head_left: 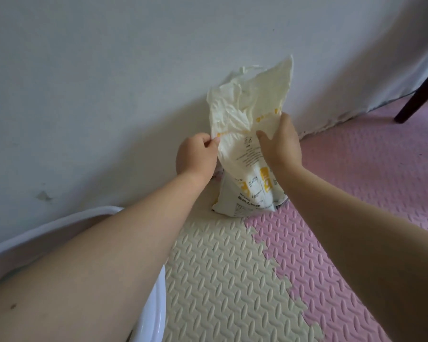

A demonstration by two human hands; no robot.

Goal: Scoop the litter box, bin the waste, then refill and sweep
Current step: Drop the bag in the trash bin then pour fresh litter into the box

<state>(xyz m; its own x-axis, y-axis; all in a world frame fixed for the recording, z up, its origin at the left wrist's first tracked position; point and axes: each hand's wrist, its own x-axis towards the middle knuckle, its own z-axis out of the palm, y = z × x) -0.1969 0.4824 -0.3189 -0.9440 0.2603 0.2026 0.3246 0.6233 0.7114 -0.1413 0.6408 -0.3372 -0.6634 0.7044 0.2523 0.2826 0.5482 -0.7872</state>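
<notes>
I see the left hand [195, 155] pinching the litter bag [250, 102]; the right hand [282, 144] clasps its opposite edge. The bag sits between the fingers.

Both hands hold an upright cream litter bag [245, 149] against the wall [109, 82]. The left hand [195, 156] pinches its edge at the fingertips; the right hand [281, 141] grips the opposite side. Below the left forearm, perhaps the litter box [35, 230] rim.
</notes>
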